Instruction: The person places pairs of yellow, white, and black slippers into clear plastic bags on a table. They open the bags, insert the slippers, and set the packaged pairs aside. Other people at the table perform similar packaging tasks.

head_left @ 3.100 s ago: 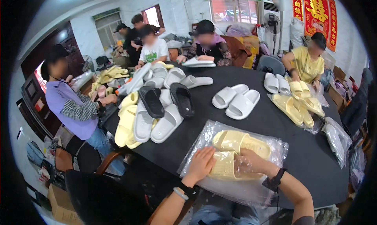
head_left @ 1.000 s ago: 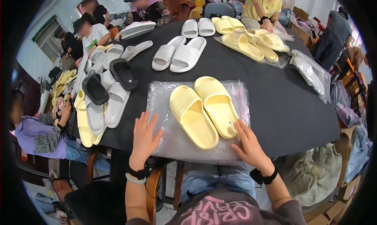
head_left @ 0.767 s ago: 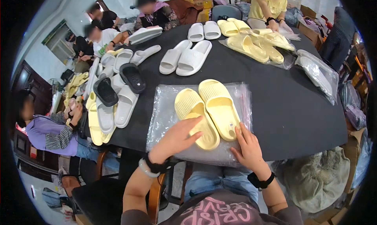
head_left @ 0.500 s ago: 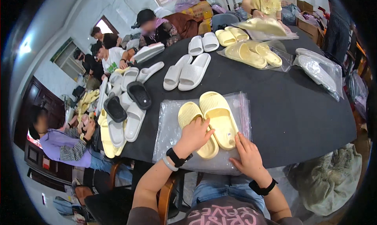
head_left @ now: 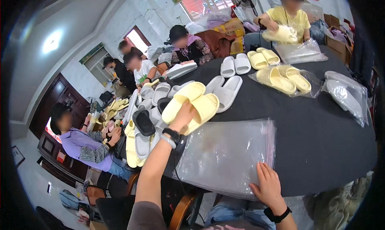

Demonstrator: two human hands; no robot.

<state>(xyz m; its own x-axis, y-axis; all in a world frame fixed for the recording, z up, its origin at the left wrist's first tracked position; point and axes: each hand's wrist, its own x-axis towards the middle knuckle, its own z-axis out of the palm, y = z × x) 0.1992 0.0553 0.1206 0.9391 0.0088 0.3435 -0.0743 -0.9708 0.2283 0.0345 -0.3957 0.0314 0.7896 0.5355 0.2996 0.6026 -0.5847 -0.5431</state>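
Note:
My left hand grips a pair of pale yellow slippers, its fingers pushed in around their straps. The pair is held up at the edge of a heap of grey, yellow and black slippers and covers part of a grey pair behind it. On the stack of clear plastic bags at the table's front, my right hand rests near the right edge. Its fingers are stretched out and nothing is in them.
Grey slippers and a black slipper lie heaped at left. Bagged yellow slippers and bagged grey slippers lie at far right on the black table. Across it, a person in yellow handles a slipper; others work at left.
My left hand has lifted the yellow pair off the bags and carried it left and away from me. My right hand has come off the slipper onto the bags. The view has swung left.

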